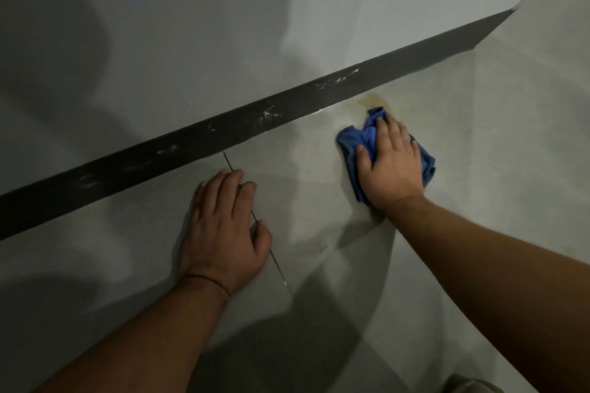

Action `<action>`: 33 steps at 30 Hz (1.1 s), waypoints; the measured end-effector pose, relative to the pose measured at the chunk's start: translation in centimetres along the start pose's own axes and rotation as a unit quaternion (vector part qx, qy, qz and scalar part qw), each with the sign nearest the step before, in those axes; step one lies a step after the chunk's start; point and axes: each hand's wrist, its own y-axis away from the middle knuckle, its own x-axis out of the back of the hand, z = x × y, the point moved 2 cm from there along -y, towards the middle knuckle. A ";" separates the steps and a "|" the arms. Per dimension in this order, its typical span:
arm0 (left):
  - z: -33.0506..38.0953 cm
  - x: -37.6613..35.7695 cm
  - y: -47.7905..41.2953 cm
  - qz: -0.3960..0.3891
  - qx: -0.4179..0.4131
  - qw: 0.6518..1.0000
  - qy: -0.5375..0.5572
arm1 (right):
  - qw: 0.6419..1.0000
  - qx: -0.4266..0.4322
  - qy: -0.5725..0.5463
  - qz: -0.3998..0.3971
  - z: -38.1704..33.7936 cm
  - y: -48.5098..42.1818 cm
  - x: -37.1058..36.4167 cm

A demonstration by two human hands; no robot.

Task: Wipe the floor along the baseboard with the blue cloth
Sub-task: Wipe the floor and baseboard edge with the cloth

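Observation:
A crumpled blue cloth (354,142) lies on the grey tiled floor (300,175), a little in front of the dark baseboard (204,140). My right hand (391,163) presses flat on top of the cloth, fingers pointing toward the wall. A yellowish stain (373,100) marks the floor just beyond the cloth, next to the baseboard. My left hand (223,230) rests flat on the bare floor to the left, fingers spread over a tile joint, holding nothing. The baseboard carries white scuffs and specks.
A pale grey wall (191,35) rises behind the baseboard. The baseboard ends at a corner (507,14) at the upper right, where another wall face begins. A grout line (277,265) runs from the baseboard under my left hand.

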 end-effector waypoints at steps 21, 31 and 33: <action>0.3 0.2 -0.2 -0.004 0.004 1.000 -0.009 | 0.998 -0.044 -0.052 -0.008 0.2 -7.2 1.6; 0.4 0.4 -0.2 0.000 0.006 1.000 -0.014 | 0.998 -0.013 -0.060 0.021 -5.8 -4.4 0.1; 0.5 0.4 -0.2 -0.002 0.008 1.000 -0.015 | 0.998 -0.002 -0.060 0.028 -7.0 -3.4 -0.2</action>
